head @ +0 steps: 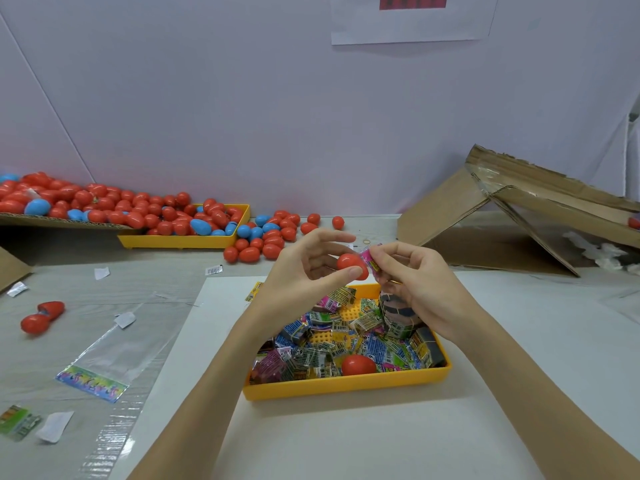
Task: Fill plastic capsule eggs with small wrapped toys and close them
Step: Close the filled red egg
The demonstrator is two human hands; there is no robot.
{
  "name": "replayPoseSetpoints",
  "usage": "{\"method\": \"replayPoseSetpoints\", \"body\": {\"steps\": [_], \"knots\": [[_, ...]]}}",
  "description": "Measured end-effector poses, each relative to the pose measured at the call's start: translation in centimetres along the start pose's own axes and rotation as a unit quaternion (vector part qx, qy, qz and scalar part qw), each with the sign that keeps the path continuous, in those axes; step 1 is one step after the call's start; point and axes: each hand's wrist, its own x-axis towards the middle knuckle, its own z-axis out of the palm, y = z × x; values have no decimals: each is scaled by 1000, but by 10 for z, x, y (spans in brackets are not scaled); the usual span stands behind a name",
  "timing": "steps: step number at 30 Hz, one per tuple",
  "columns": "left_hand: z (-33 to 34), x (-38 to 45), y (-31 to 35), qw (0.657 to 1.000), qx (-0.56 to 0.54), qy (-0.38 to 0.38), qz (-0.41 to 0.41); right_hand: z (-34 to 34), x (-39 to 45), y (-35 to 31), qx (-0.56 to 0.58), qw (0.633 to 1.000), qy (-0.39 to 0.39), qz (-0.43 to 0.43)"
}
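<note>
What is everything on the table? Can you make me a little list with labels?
left hand: holds a red plastic egg piece in a fingertip grip
right hand: pinches a pink wrapped toy packet against the egg piece
near yellow plastic tray: colourful wrapped toy packets and one red egg piece
far yellow tray: heaped red and blue plastic eggs
left of the table: an opened red egg
far right: torn cardboard box
</note>
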Motion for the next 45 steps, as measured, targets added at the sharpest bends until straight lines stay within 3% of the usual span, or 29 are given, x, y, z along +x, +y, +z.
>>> {"method": "replayPoseSetpoints", "body": {"steps": [19,26,32,40,45], "knots": [[0,1,-3,1000,1,-12,-4,-1,-3,-7,-25,999,-35,2],[-2,2,-5,1000,12,21,8,3,-4,-7,-42,999,-15,-17],[-4,3,-7,999,45,10,17,5,-5,-10,-124,990,21,-66],[-5,4,-9,997,79,6,12,8,-7,-11,-308,933,74,-169],[-4,4,-8,998,64,18,4,8,-3,-6,-235,963,54,-123]]}}
